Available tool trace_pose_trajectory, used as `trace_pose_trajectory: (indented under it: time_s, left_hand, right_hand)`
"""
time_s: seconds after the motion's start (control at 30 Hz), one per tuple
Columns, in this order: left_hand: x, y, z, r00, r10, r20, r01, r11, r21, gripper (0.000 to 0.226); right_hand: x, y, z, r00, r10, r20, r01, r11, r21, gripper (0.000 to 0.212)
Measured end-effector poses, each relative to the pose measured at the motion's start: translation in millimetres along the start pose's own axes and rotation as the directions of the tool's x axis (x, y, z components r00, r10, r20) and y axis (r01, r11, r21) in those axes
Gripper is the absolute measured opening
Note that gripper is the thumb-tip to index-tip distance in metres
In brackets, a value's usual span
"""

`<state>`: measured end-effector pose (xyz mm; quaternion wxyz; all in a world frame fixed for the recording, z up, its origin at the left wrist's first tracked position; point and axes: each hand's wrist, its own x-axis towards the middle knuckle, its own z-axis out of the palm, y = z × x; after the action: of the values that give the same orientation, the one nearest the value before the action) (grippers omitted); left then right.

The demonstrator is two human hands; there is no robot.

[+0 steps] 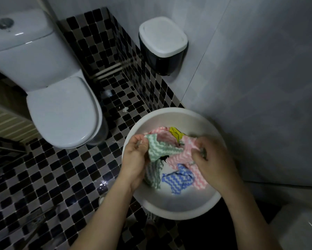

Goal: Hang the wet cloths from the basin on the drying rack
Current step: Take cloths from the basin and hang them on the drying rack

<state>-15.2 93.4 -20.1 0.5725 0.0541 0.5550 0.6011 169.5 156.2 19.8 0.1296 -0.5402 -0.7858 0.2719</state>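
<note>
left fingers (142,144) are curled tight on the upper corner of the green cloth (158,148), thumb and forefinger pinching it at the left side of the basin. from that pinch the cloth runs two ways: one flap goes right, lying over the pink cloth (180,157), and the longer part hangs down the frame past the palm of the left hand (135,156).

the right hand (214,159) is blurred. its fingers (198,154) look bent down and closed on a bunch of the pink cloth at the right side of the pile, so each hand has a different cloth and the two overlap in the middle.

i'd say the green one must lift up and to the left to slide clear of the pink.

a blue cloth (178,179) lies lower in the pile, nearer the right hand, and a yellow cloth (176,132) lies at the far edge. all sit in the white basin (178,202), lower middle of the frame, over the checkered floor (43,177).

no drying rack can be made out here.
</note>
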Motion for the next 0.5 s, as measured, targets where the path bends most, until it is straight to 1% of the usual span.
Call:
trace_pose_trajectory:
  time_s: [0.03, 0.07, 0.1, 0.13, 0.17, 0.2, 0.23, 0.27, 0.3, 0.37, 0.4, 0.43, 0.47, 0.5]
  left_hand:
    - [-2, 4, 2, 1.000, -0.019, 0.008, 0.019, 0.997, -0.072, 0.017]
    - [-5, 8, 4, 0.999, -0.034, 0.024, 0.037, 0.991, -0.128, 0.017]
    - [-10, 13, 8, 0.998, -0.051, 0.043, 0.058, 0.982, -0.180, 0.016]
    - [-14, 18, 10, 0.995, -0.062, 0.083, 0.080, 0.969, -0.234, 0.013]
    - [-19, 23, 14, 0.988, -0.064, 0.137, 0.102, 0.953, -0.286, 0.006]
    - [-23, 27, 17, 0.980, -0.059, 0.188, 0.118, 0.938, -0.326, 0.008]
    - [-30, 36, 18, 0.971, -0.032, 0.237, 0.113, 0.935, -0.337, 0.019]
    - [-32, 39, 19, 0.961, -0.015, 0.277, 0.109, 0.939, -0.325, 0.030]
    - [-36, 43, 20, 0.955, -0.006, 0.296, 0.099, 0.949, -0.300, 0.038]
    - [-49, 56, 18, 0.950, 0.015, 0.311, 0.066, 0.967, -0.248, 0.042]
    - [-53, 59, 18, 0.952, 0.010, 0.306, 0.056, 0.977, -0.207, 0.039]
    - [-58, 65, 16, 0.959, 0.020, 0.283, 0.023, 0.989, -0.148, 0.035]
    - [-61, 69, 13, 0.967, 0.029, 0.254, -0.012, 0.998, -0.069, 0.030]
    - [-65, 72, 10, 0.975, 0.052, 0.216, -0.060, 0.998, 0.031, 0.029]
  right_hand:
    - [1, -5, -6, 1.000, 0.007, -0.013, -0.007, 1.000, 0.010, 0.015]
    - [2, -11, -12, 0.998, 0.060, -0.022, -0.058, 0.994, 0.089, 0.016]
    - [3, -19, -19, 0.991, 0.132, -0.033, -0.121, 0.964, 0.235, 0.016]
    - [5, -27, -24, 0.978, 0.203, -0.044, -0.167, 0.894, 0.416, 0.014]
    - [6, -34, -29, 0.963, 0.269, -0.031, -0.199, 0.780, 0.594, 0.013]
    - [7, -40, -30, 0.943, 0.332, 0.024, -0.239, 0.626, 0.742, 0.015]
    - [7, -49, -31, 0.926, 0.364, 0.100, -0.282, 0.491, 0.825, 0.019]
    - [9, -52, -29, 0.910, 0.378, 0.170, -0.332, 0.417, 0.846, 0.023]
    - [9, -56, -27, 0.903, 0.373, 0.213, -0.364, 0.401, 0.841, 0.022]
    - [5, -71, -25, 0.924, 0.300, 0.238, -0.355, 0.438, 0.826, 0.012]
    - [3, -75, -26, 0.933, 0.263, 0.244, -0.347, 0.489, 0.800, 0.017]
    - [-1, -84, -30, 0.946, 0.220, 0.237, -0.322, 0.562, 0.762, 0.023]
    - [-2, -89, -34, 0.961, 0.176, 0.215, -0.277, 0.642, 0.715, 0.025]
    - [-2, -96, -38, 0.972, 0.120, 0.201, -0.227, 0.695, 0.683, 0.027]
